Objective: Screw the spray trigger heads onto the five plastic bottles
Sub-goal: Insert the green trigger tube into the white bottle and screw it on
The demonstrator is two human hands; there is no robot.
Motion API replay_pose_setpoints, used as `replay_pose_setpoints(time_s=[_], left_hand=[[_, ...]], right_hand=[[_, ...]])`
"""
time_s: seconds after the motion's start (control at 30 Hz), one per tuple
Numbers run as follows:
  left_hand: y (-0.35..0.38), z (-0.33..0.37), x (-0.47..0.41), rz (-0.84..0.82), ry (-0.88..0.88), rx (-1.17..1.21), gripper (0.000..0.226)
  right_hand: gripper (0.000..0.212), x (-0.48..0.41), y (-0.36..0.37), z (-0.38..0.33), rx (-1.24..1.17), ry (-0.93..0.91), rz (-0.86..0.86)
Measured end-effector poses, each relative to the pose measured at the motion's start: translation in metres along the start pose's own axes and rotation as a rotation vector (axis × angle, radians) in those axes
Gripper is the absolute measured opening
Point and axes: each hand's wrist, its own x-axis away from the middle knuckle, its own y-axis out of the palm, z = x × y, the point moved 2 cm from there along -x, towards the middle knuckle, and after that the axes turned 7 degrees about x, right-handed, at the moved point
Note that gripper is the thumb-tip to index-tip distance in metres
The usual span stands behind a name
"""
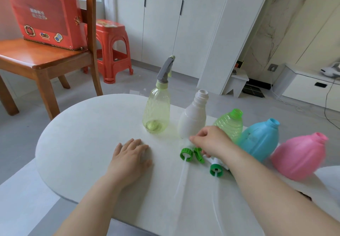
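White round table (79,143), pink bottle (299,156) at 3 o'clock, blue bottle (259,138), yellow-green bottle (156,110) with grey trigger at 12, white bottle (193,119), green bottle (230,123), left hand (128,160) flat, fingers together, right hand (211,142) fingers curled over green spray head (192,154), second spray head (216,167) at 5.

Table (77,143), as I see it: left half bare, open to approach. Right half crowded by a row of five bottles, from the yellow bottle (156,110) to the pink bottle (299,156). Two trigger heads (193,154) with long tubes lie before them.
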Motion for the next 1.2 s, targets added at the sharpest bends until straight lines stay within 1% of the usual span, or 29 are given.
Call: replay_pose_setpoints(time_s=[0.1,0.13,0.2,0.23,0.3,0.33,0.43,0.5,0.6,0.67,0.73,0.8,0.87,0.9,0.97,1.03,1.07,1.13,1.2], left_hand=[[0.001,0.003,0.006,-0.027,0.0,-0.004,0.047],[0.0,0.002,0.008,-0.039,0.006,-0.009,0.048],[0.0,0.001,0.01,-0.058,0.014,-0.01,0.049],[-0.001,0.0,0.011,-0.062,0.017,-0.008,0.049],[-0.002,-0.001,0.011,-0.062,0.023,-0.003,0.049],[-0.002,-0.002,0.011,-0.062,0.025,-0.001,0.049],[-0.002,-0.002,0.01,-0.06,0.027,0.004,0.05],[-0.001,-0.002,0.008,-0.058,0.029,0.007,0.05],[-0.001,-0.002,0.005,-0.057,0.034,0.012,0.05],[-0.002,-0.002,0.004,-0.054,0.037,0.013,0.05],[-0.002,-0.003,0.004,-0.052,0.042,0.014,0.05],[-0.001,-0.004,0.003,-0.056,0.041,0.015,0.05],[-0.002,-0.004,0.003,-0.058,0.038,0.016,0.05],[-0.002,-0.004,0.003,-0.06,0.036,0.017,0.05],[-0.003,-0.003,0.004,-0.06,0.034,0.018,0.05],[-0.002,-0.002,0.005,-0.055,0.039,0.013,0.05],[-0.002,-0.002,0.006,-0.053,0.038,0.011,0.05],[-0.002,0.0,0.009,-0.058,0.034,0.01,0.05],[-0.004,0.003,0.012,-0.052,0.039,0.023,0.048]], right_hand=[[0.039,-0.007,0.015,0.012,0.14,0.069,0.027],[0.042,-0.009,0.017,0.013,0.153,0.091,0.058],[0.036,-0.012,0.021,0.015,0.164,0.125,0.115],[0.038,-0.013,0.023,0.015,0.187,0.138,0.129],[0.054,-0.014,0.031,0.014,0.268,0.169,0.118],[0.058,-0.015,0.036,0.014,0.321,0.181,0.101],[0.061,-0.018,0.044,0.01,0.434,0.223,0.043],[0.06,-0.022,0.047,0.008,0.407,0.241,0.005],[0.065,-0.026,0.053,0.01,0.337,0.281,-0.065],[0.057,-0.028,0.054,0.012,0.309,0.309,-0.074],[0.036,-0.026,0.053,0.012,0.171,0.305,-0.089],[0.018,-0.024,0.051,0.012,-0.071,0.265,-0.109],[0.007,-0.018,0.048,0.013,-0.351,0.237,-0.156],[0.007,-0.014,0.046,0.013,-0.493,0.219,-0.182],[0.013,-0.006,0.041,0.014,-0.834,0.159,-0.234],[0.017,0.002,0.032,0.015,-1.179,0.055,-0.255],[0.019,0.006,0.026,0.016,-1.299,0.002,-0.246],[0.025,0.012,0.015,0.017,-1.42,-0.076,-0.215],[0.03,0.017,0.005,0.018,-1.443,-0.132,-0.205]])
